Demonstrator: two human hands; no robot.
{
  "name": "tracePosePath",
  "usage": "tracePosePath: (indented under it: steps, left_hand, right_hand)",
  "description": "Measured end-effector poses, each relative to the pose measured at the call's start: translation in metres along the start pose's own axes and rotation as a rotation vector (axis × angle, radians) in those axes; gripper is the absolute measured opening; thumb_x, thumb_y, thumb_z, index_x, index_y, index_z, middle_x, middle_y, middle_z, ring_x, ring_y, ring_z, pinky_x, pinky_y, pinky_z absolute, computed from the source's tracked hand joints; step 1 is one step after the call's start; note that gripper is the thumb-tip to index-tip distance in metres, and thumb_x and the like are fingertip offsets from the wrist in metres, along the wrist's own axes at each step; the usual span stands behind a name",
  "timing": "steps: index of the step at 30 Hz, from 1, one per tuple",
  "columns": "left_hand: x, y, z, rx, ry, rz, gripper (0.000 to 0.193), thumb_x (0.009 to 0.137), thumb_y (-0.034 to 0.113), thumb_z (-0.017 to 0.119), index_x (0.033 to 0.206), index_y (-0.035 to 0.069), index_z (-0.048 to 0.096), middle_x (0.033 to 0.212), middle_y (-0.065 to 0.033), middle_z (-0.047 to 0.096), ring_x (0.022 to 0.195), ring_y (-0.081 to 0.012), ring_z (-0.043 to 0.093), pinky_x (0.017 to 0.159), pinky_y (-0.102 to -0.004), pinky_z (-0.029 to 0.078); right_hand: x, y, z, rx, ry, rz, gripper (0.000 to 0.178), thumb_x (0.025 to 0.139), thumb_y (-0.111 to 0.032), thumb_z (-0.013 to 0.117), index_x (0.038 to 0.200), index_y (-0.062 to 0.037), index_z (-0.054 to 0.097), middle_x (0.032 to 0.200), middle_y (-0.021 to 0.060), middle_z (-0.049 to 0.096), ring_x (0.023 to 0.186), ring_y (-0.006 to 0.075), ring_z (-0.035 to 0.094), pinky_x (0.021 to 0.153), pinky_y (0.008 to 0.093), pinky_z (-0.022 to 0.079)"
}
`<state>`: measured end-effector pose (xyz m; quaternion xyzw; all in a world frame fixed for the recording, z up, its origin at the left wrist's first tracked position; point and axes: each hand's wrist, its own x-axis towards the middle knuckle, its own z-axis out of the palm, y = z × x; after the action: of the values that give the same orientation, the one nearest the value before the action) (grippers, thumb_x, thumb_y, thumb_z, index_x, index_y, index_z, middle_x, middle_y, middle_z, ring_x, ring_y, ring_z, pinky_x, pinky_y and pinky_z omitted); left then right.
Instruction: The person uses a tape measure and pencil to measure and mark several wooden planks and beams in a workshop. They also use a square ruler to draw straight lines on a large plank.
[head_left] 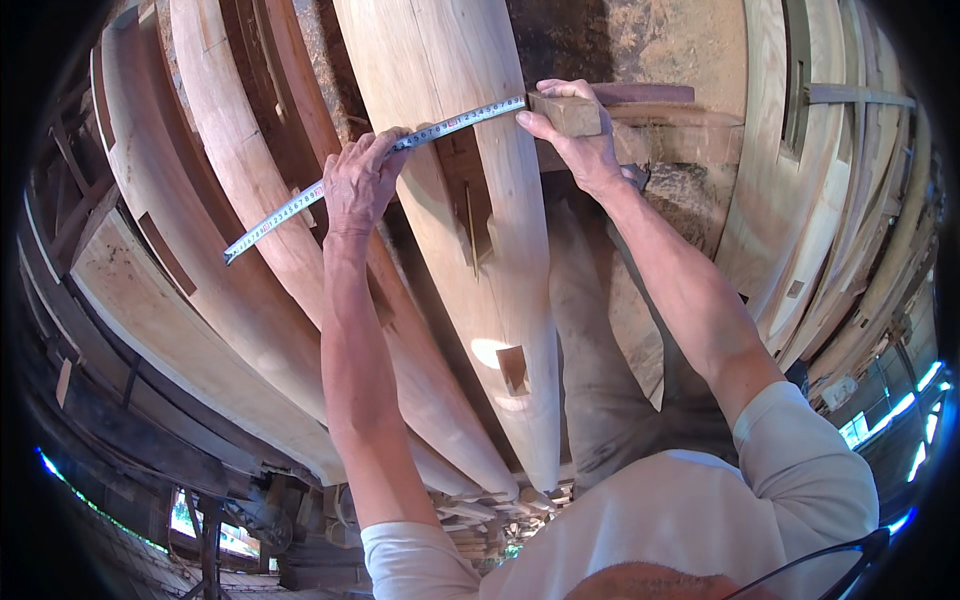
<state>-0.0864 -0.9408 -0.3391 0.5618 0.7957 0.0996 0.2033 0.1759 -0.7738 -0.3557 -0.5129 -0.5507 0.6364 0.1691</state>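
A white tape measure blade point(470, 120) stretches across a pale, rounded wooden beam point(420, 60) that has slots and a square hole cut in it. My left hand point(360, 185) is closed round the blade near the beam's left side, and the blade's free end juts out past it to the left. On the beam's right side, my right hand point(592, 155) grips a small squared wooden block point(567, 115), with its thumb beside the blade's right end. Whether that hand also pinches the blade is hard to make out.
More long shaped timbers point(215, 90) lie side by side to the left, some with mortise slots. Further beams point(800, 190) stand at the right, one with a crosspiece point(860, 95) through it. A dark reddish wooden strip point(645, 93) sticks out beyond the block.
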Motion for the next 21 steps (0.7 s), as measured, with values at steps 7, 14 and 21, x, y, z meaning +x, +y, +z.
tracePosePath:
  steps: [7, 14, 21]
  left_hand:
    - [0.004, -0.015, 0.016, -0.067, 0.036, 0.126, 0.027, 0.098, 0.030, 0.070, 0.124, 0.033, 0.076, 0.094, 0.0031, 0.067, 0.088, -0.0200, 0.068, 0.086, -0.0403, 0.052]
    - [0.008, -0.015, 0.022, 0.010, 0.009, 0.160, 0.031, 0.101, 0.027, 0.066, 0.129, 0.036, 0.075, 0.104, 0.0058, 0.066, 0.094, -0.0177, 0.063, 0.085, -0.0386, 0.047]
    - [0.010, -0.009, 0.015, -0.008, 0.002, 0.159, 0.030, 0.100, 0.026, 0.067, 0.127, 0.032, 0.076, 0.105, 0.0071, 0.068, 0.093, -0.0168, 0.063, 0.083, -0.0373, 0.045]
  right_hand:
    - [0.002, -0.002, 0.000, 0.053, -0.016, 0.054, 0.042, 0.087, -0.007, 0.086, 0.120, -0.0021, 0.060, 0.125, 0.0097, 0.063, 0.109, 0.0150, 0.065, 0.095, 0.0299, 0.058]
    - [0.002, -0.002, 0.000, -0.013, -0.022, 0.044, 0.043, 0.088, -0.007, 0.085, 0.122, -0.0019, 0.059, 0.120, 0.0100, 0.065, 0.108, 0.0146, 0.066, 0.094, 0.0299, 0.059]
    - [0.002, 0.001, -0.001, 0.016, 0.010, 0.031, 0.049, 0.084, -0.018, 0.090, 0.121, -0.0013, 0.062, 0.109, 0.0090, 0.069, 0.101, 0.0150, 0.066, 0.091, 0.0326, 0.056]
